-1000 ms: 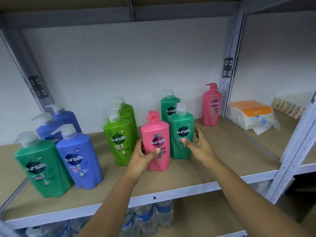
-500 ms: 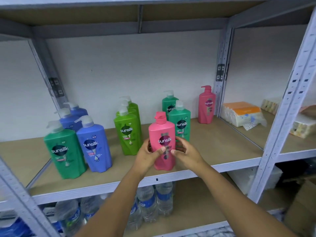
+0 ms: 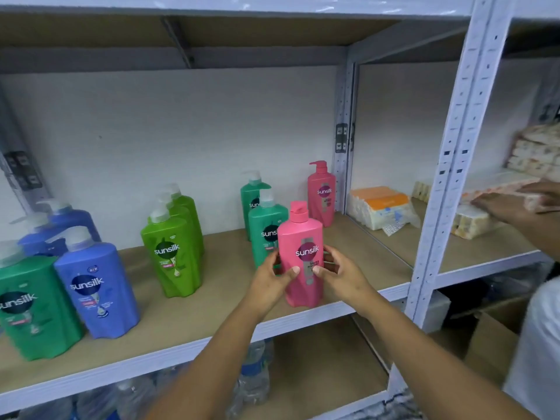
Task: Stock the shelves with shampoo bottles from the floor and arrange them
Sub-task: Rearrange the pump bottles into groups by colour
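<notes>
A pink shampoo bottle (image 3: 300, 241) stands upright near the front edge of the wooden shelf (image 3: 230, 274). My left hand (image 3: 269, 280) grips its left side and my right hand (image 3: 342, 274) grips its right side, thumbs on the label. Right behind it are two teal-green bottles (image 3: 263, 231), and another pink bottle (image 3: 321, 192) stands at the back by the upright. Lime-green bottles (image 3: 174, 250) stand in a row in the middle. Blue bottles (image 3: 97, 286) and a dark green bottle (image 3: 27, 307) stand at the left.
A grey metal upright (image 3: 448, 165) divides off the right bay, which holds wrapped tissue packs (image 3: 381, 207). Another person's hand (image 3: 515, 204) touches packs there. Water bottles (image 3: 254, 377) are on the lower shelf. A cardboard box (image 3: 491, 344) is at the lower right.
My right hand has come onto the pink bottle, so both hands grip it, and the bottle has moved right in front of the teal-green bottles. The view pulled back, showing another person at the right.
</notes>
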`<action>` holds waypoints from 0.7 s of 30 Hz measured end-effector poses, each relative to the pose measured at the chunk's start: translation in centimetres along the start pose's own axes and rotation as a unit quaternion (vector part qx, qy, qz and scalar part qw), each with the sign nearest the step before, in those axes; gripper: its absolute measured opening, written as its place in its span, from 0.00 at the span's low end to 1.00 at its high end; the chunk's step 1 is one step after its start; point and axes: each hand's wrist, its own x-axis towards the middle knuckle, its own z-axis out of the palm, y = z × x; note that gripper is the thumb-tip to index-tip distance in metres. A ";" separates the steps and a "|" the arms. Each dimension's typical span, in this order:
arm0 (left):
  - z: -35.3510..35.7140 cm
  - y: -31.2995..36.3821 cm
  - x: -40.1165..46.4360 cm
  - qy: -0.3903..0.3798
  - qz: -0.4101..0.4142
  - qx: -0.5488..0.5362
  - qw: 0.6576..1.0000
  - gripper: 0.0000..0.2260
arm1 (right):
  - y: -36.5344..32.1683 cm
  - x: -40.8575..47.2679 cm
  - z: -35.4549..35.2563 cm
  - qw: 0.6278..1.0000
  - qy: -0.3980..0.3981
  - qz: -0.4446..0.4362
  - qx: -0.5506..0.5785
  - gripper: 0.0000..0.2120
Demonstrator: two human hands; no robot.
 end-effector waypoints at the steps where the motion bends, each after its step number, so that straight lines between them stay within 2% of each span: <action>1: 1.0 -0.2 0.9 0.002 0.002 -0.001 1.000 0.21 | 0.4 0.5 -1.1 1.000 0.005 0.001 -0.002 0.21; 6: 5.7 -1.4 5.6 0.020 -0.001 -0.013 1.000 0.20 | 2.3 3.6 -5.9 1.000 0.020 0.005 -0.009 0.21; 11: 8.6 -2.5 9.8 0.024 -0.002 -0.014 1.000 0.29 | 4.4 7.2 -9.1 1.000 0.022 0.004 -0.008 0.22; 15: 9.6 -3.0 12.5 0.031 0.003 -0.009 0.999 0.24 | 5.5 9.1 -10.1 0.999 0.034 -0.006 0.006 0.23; 18: 9.9 -3.3 14.0 0.030 -0.001 -0.004 1.000 0.29 | 6.2 10.4 -10.5 0.999 0.041 -0.010 0.006 0.26; 21: 10.0 -3.7 15.0 0.028 -0.006 0.000 1.000 0.27 | 6.6 11.3 -10.8 0.999 0.041 -0.018 0.004 0.27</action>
